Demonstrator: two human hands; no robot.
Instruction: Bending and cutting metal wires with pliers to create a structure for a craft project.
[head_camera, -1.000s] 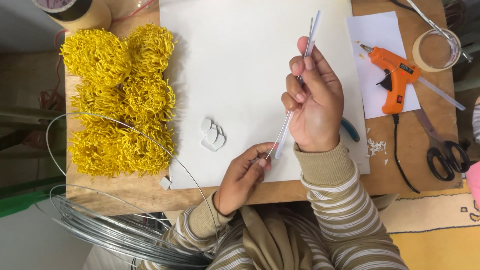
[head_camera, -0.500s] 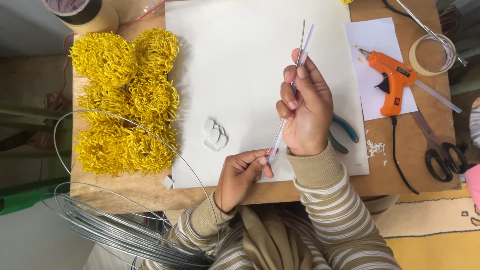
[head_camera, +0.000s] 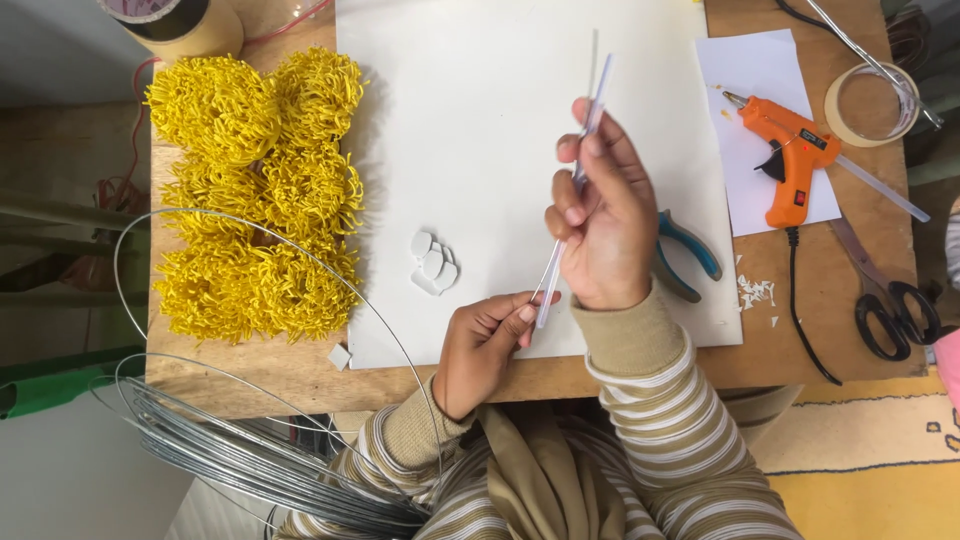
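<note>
Compared with a second ago, both hands sit slightly lower over the sheet, and the thin strip leans a little more upright. Below them lies the wooden table (head_camera: 240, 375), carrying a large white rectangular foam sheet (head_camera: 470, 120). Left of the sheet sits a cluster of fuzzy yellow pom-pom flowers (head_camera: 250, 200), and a coil of grey steel wire (head_camera: 220, 450) hangs off the near corner. On the right rest an orange glue gun (head_camera: 790, 160), black-handled scissors (head_camera: 890, 305) and blue-handled pliers (head_camera: 690, 255). Small white cut petals (head_camera: 432, 263) lie on the sheet. The right hand (head_camera: 600, 225) is closed around a thin white strip with wire (head_camera: 572, 185), pinching its middle; the left hand (head_camera: 485, 345) pinches its lower end. The strip's long axis runs from the left hand up and away, slightly rightward, so the left hand is nearer its free bottom tip.
</note>
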